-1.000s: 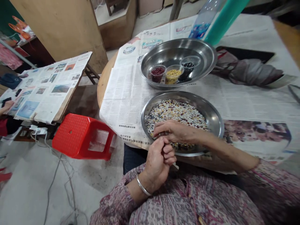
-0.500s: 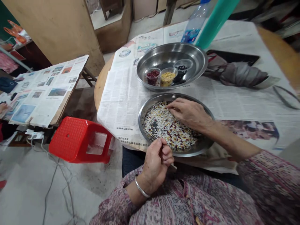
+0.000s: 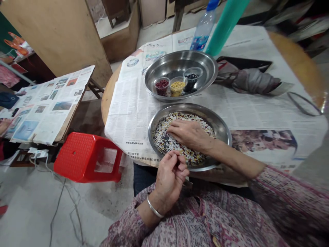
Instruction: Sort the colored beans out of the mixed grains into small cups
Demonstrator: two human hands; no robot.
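A steel pan point(image 3: 223, 127) near the table's front edge holds a mix of white, yellow, red and dark grains and beans point(image 3: 197, 120). My right hand point(image 3: 189, 133) lies palm down in the mix, its fingers curled toward the left side of the pan. My left hand point(image 3: 171, 174) hovers just outside the pan's near rim, fingers curled shut; what they hold is hidden. Behind, a second steel pan point(image 3: 208, 65) carries three small clear cups: red beans point(image 3: 161, 84), yellow grains point(image 3: 177, 85) and black beans point(image 3: 191, 76).
Newspaper point(image 3: 128, 106) covers the round table. A folded grey umbrella point(image 3: 250, 80), a water bottle point(image 3: 203, 29) and a teal tube point(image 3: 226, 20) lie at the back. A red stool point(image 3: 84, 156) stands on the floor at left, beside a low newspaper-covered table point(image 3: 48, 103).
My right hand went from the pan's near rim to its far side, then came back to the middle left of the mix. The left hand stayed curled by the rim. The view shifted slightly.
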